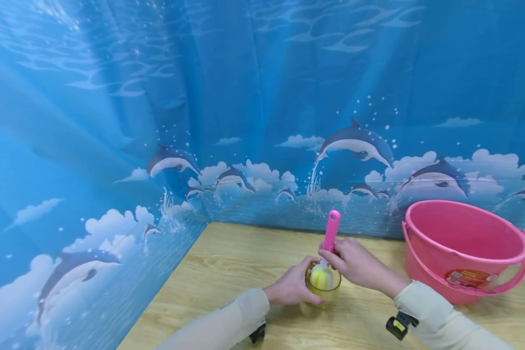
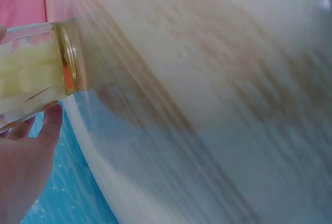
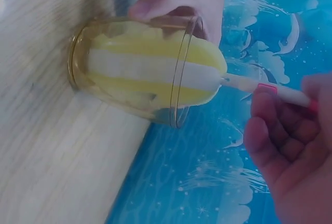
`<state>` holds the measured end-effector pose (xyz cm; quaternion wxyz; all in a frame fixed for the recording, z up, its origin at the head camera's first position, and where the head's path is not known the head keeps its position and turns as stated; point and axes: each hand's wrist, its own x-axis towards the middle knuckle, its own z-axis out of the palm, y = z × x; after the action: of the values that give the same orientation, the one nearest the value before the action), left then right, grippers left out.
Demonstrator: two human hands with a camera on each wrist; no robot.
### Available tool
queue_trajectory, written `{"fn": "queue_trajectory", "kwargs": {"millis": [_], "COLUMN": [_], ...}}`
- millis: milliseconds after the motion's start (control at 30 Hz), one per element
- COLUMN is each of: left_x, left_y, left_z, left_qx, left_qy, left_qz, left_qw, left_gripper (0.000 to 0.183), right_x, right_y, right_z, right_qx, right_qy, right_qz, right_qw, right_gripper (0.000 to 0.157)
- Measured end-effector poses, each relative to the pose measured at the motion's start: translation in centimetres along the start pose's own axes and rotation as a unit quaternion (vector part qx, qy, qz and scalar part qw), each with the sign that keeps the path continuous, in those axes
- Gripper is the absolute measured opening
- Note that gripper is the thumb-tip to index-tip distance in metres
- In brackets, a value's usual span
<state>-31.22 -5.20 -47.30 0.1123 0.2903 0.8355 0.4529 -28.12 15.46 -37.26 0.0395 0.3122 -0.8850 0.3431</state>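
A sponge-headed cup brush stands in a clear amber glass [image 1: 331, 295], its pink handle [image 1: 331, 227] leaning up and slightly right. Its yellow-and-white striped sponge [image 3: 155, 71] fills most of the glass, and the rounded end by the stem bulges past the rim. My left hand [image 1: 292, 286] grips the glass around its side, thumb toward me. My right hand [image 1: 360, 263] holds the brush low on the handle, just above the sponge. The right wrist view shows the white stem [image 3: 244, 82] running from the sponge into those curled fingers. In the left wrist view the glass base [image 2: 72, 58] is close to the tabletop.
To the right on the wooden table [image 1: 227, 253] stands a large pink bucket [image 1: 442, 257] with its handle hanging down in front. A blue curtain [image 1: 253, 97] printed with dolphins and clouds surrounds the table at the back and left.
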Motion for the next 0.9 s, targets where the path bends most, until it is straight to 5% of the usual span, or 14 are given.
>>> {"fn": "queue_trajectory", "kwargs": {"millis": [333, 600, 900], "left_x": [0.0, 0.0, 0.0], "left_y": [0.1, 0.2, 0.1], "left_z": [0.0, -0.1, 0.1], "left_qx": [-0.009, 0.002, 0.001], "left_qy": [-0.007, -0.005, -0.003], "left_qz": [-0.015, -0.022, -0.004], "left_qw": [0.9998, 0.9997, 1.0000], "left_gripper": [0.081, 0.081, 0.083], "right_x": [-0.2, -0.3, 0.1], "right_y": [-0.3, -0.4, -0.7], "right_z": [-0.7, -1.0, -1.6], "right_qx": [-0.029, 0.031, 0.069], "right_qy": [-0.017, -0.023, 0.023], "right_qz": [0.000, 0.019, 0.063], "right_qw": [0.999, 0.999, 0.995], "right_gripper": [0.025, 0.026, 0.033]}}
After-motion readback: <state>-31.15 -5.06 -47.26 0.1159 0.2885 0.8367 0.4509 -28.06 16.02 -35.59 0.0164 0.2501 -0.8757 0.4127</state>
